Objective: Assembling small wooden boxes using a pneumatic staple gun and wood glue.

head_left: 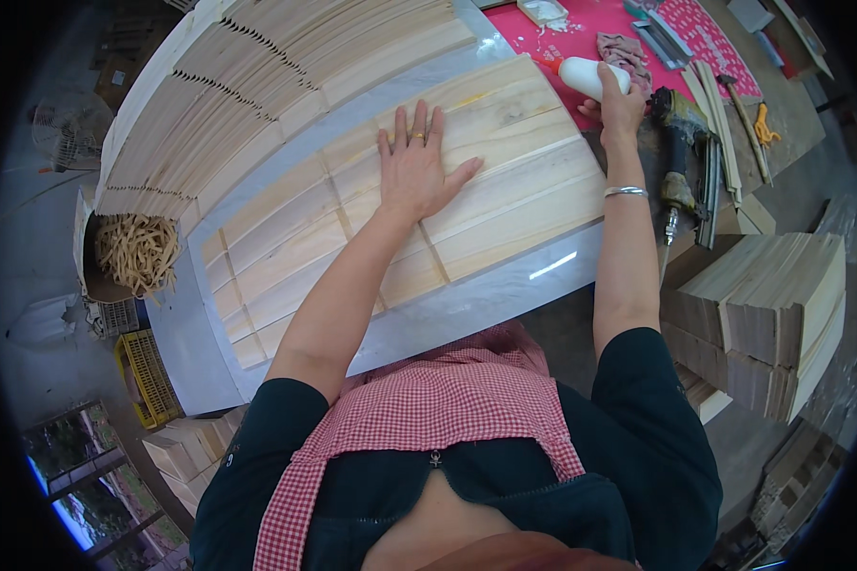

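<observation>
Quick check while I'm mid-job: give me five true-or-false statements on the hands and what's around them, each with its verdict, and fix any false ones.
1. The right hand grips a white bottle. True.
2. The left hand is clenched in a fist. False: it lies open on the wooden boards.
3. The bottle has a red nozzle. True.
4. The pile of tan strips is to the right of the boards. False: it is to the left.
5. A silver bangle circles the right wrist. True.

Mod. bright ctr, dim bkgd, white glare streak on grey tabletop (490, 293), fisheye distortion at edges w/ blk corners.
</observation>
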A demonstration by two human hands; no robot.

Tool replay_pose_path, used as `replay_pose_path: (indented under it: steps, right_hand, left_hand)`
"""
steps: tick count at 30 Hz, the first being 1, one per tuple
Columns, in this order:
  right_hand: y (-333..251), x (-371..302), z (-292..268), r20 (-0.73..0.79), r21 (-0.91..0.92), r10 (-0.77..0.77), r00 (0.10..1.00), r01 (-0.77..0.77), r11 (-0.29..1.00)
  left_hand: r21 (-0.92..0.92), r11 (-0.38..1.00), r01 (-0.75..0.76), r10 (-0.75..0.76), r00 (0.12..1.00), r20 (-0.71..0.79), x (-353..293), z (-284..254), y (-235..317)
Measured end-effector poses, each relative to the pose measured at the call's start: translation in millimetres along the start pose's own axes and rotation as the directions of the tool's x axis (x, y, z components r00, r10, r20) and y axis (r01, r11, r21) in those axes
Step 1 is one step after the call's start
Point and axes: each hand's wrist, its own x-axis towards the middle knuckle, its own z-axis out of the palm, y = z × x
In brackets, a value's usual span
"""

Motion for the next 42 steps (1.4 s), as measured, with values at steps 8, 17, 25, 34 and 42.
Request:
replay_pose_path:
  steps: [8, 17, 25, 34, 42]
  right_hand:
    - [-6, -11, -24, -0.006, -0.101, -0.028, 1.000, 0.027, 0.995]
    - [-15, -29, -53, -0.034, -0.217, -0.045, 0.998, 0.037, 0.976]
    - [-29, -53, -80, -0.058, -0.317, -0.059, 0.997, 0.038, 0.948]
    - [-39, -77, -104, -0.091, -0.368, -0.047, 0.995, 0.011, 0.930]
    - [-40, -91, -127, -0.087, -0.361, -0.036, 0.996, 0.002, 0.932]
  left_hand:
    - [-0.036, 0.999, -0.003, 0.002, 1.000, -0.016, 1, 3, -2]
    - [-0.031, 0.999, -0.010, 0.009, 0.999, -0.031, 0, 6, -3]
    - [-0.039, 0.999, -0.004, 0.004, 1.000, -0.012, 2, 7, -3]
    - [-0.078, 0.992, -0.097, 0.093, 0.994, -0.058, -8, -1, 7]
    - [-0.111, 0.916, -0.386, 0.390, 0.921, 0.011, -62, -10, 64]
